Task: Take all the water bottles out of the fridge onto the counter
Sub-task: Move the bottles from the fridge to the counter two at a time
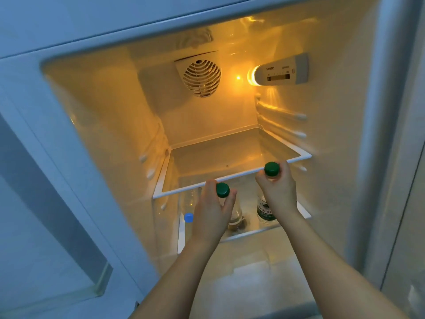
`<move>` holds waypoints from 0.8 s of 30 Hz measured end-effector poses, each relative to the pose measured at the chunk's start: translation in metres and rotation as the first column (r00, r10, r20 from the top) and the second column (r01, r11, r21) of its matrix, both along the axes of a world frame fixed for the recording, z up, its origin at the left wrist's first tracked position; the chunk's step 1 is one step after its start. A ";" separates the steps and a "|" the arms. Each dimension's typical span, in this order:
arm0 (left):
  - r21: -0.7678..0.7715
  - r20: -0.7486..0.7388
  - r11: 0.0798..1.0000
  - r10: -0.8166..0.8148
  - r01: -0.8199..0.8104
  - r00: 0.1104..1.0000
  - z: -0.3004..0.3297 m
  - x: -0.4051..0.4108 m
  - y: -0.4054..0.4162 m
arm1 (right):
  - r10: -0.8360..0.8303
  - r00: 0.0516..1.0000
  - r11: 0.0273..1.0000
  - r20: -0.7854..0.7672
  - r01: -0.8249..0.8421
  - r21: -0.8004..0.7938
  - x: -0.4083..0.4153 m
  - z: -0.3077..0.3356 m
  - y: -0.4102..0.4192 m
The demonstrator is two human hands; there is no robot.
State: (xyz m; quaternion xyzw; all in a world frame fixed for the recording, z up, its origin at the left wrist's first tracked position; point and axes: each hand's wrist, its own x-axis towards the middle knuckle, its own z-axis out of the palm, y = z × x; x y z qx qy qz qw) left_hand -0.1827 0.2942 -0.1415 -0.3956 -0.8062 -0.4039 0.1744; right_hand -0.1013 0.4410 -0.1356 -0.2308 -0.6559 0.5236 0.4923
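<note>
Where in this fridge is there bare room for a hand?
The upper glass shelf is bare between the side walls, back to the rear wall. The lower shelf is crowded: the left hand and right hand each grip a green-capped bottle, with a blue-capped bottle leftmost.

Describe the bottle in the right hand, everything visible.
The clear plastic water bottle with a dark green screw cap stands upright at the right of the lower fridge shelf. A green and white label wraps its lower body. The right hand grips its neck just below the cap, hiding the shoulder.
</note>
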 end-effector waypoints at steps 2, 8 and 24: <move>0.085 0.015 0.996 0.010 -0.011 1.000 -0.007 0.003 0.002 | 0.001 1.000 1.000 0.010 -0.001 0.018 0.000 0.000 0.000; 0.218 0.121 0.970 0.081 -0.106 0.989 -0.037 0.002 0.001 | -0.038 0.999 0.999 -0.024 0.038 -0.009 0.001 -0.007 0.002; 0.175 0.302 0.983 -0.003 -0.052 0.953 -0.030 0.017 -0.018 | 0.022 0.991 0.992 0.129 -0.038 0.122 0.007 -0.010 -0.011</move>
